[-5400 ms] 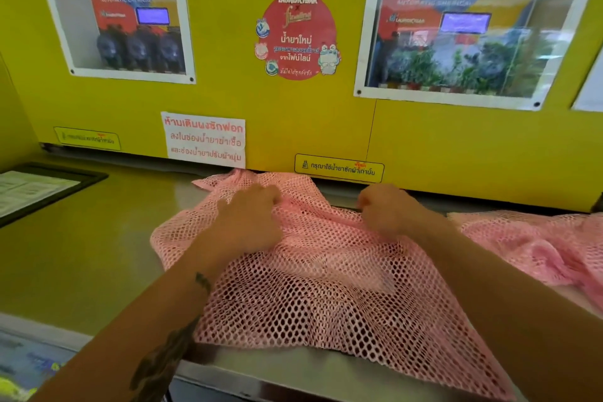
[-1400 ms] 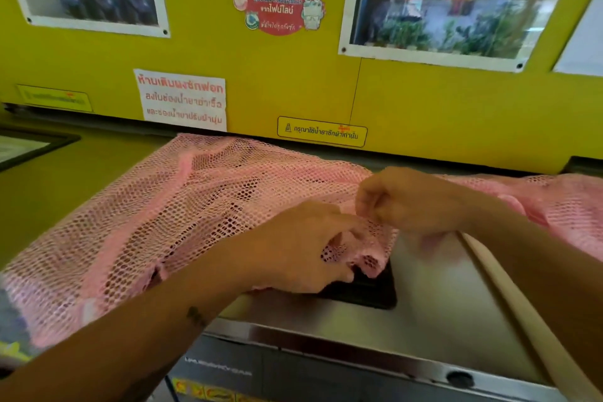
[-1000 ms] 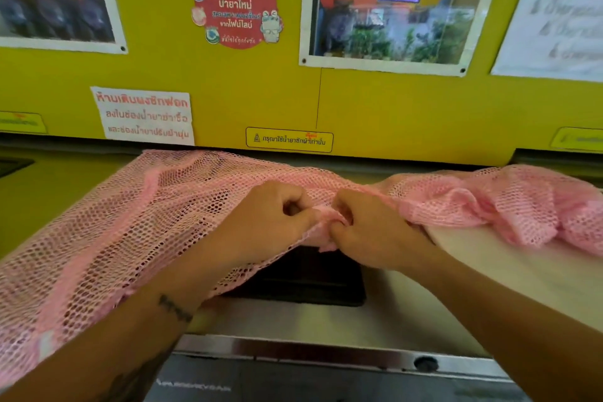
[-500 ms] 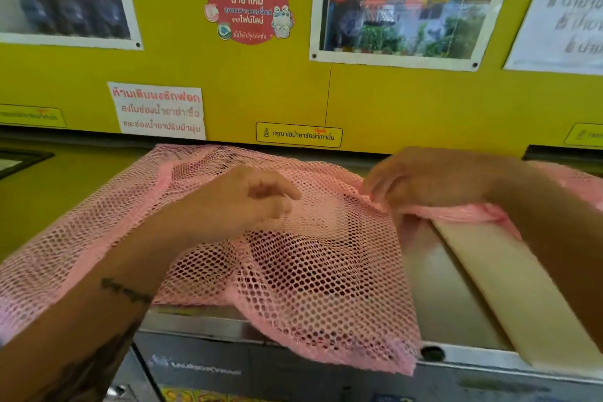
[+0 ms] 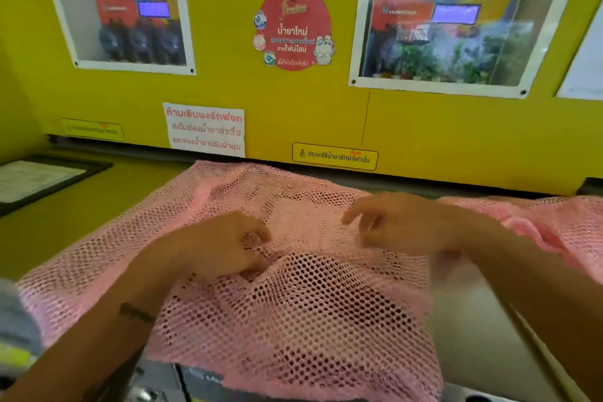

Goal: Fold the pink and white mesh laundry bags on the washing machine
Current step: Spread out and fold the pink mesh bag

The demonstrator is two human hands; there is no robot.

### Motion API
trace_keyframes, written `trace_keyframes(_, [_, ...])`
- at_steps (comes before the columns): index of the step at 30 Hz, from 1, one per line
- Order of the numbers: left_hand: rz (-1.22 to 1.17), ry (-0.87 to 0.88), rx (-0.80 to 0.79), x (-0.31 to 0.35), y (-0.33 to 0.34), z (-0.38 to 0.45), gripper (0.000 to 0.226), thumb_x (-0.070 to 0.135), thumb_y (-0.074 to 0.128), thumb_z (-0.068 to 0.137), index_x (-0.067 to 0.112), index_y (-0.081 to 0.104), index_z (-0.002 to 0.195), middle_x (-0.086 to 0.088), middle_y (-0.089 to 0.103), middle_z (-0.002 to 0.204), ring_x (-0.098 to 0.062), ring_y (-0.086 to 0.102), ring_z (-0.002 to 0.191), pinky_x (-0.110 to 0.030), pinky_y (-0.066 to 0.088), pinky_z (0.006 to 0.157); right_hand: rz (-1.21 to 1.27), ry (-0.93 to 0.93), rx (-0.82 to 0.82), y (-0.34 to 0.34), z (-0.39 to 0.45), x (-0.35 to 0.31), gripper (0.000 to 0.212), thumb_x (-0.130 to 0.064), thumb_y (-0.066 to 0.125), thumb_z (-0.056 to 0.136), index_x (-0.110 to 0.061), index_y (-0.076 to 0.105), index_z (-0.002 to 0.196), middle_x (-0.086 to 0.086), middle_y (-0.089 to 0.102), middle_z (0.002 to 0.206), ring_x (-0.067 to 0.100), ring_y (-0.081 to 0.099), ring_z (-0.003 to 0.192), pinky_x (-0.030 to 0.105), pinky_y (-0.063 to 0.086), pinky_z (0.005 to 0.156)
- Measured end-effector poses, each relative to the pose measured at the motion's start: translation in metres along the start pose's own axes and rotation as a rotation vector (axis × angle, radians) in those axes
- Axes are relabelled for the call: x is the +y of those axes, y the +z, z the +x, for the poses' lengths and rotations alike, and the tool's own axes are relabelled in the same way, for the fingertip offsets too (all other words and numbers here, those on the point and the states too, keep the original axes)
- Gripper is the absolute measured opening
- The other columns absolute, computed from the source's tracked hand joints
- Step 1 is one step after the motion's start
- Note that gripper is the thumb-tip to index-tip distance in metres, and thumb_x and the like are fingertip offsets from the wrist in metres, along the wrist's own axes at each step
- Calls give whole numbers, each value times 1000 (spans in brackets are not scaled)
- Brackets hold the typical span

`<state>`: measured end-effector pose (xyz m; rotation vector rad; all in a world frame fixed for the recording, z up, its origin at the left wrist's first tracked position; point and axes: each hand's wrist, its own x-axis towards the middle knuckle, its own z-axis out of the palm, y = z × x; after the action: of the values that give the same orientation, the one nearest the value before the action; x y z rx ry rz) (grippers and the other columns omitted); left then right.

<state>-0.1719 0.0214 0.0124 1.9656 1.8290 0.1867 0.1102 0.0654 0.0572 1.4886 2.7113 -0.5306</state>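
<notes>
Backdrop: yellow panel [image 5: 228, 91] behind the washing machine top [image 5: 466, 320].
Bag: pink mesh laundry bag [image 5: 293, 320] spread over it — front edge overhanging.
Left hand [image 5: 222, 248]: pinching mesh.
Right hand [image 5: 398, 225]: fingers loose, hovering.
Risk: overhang may slide off.

1. A yellow wall panel [image 5: 228, 91] fills the background.
2. A round red sticker [image 5: 294, 28] sits at the panel's upper centre.
3. Left of the sticker hangs a framed picture [image 5: 119, 13]; right of it, a larger framed picture [image 5: 456, 23].
4. Below-left of the sticker is a white notice [image 5: 205, 130] with red lettering.
5. Below the sticker, a small yellow label [image 5: 335, 157].
6. Far left of the sticker, lower, lies a black-framed sheet [image 5: 42, 178].
</notes>
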Motion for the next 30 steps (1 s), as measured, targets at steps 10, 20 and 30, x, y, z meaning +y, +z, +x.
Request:
trace_keyframes(10, [194, -197, 238, -43, 29, 37, 76, 79, 14, 84, 45, 17, 151, 1, 8, 166, -25, 7, 151, -67, 5, 115, -28, -24, 3, 80, 63, -22, 66, -70, 7, 93, -47, 6, 155, -1, 0, 168, 27, -6, 154, 62, -8, 119])
trace_keyframes(20, [10, 114, 124, 1, 29, -8, 79, 82, 44, 78, 55, 18, 148, 12, 5, 164, -17, 3, 151, -62, -6, 118, -178, 99, 83, 61, 89, 17, 66, -67, 24, 95, -45, 9, 155, 4, 1, 168, 33, 0, 153, 65, 4, 119])
trace_keyframes(30, [253, 98, -244, 34, 23, -22, 121, 80, 65, 64, 52, -21, 145, 10, -27, 161, -22, -21, 149, -68, -10, 114, -160, 139, 210, 51, 109, 67, 61, -63, 35, 92, -41, 34, 149, -4, 37, 159, 22, 36, 143, 56, 26, 117])
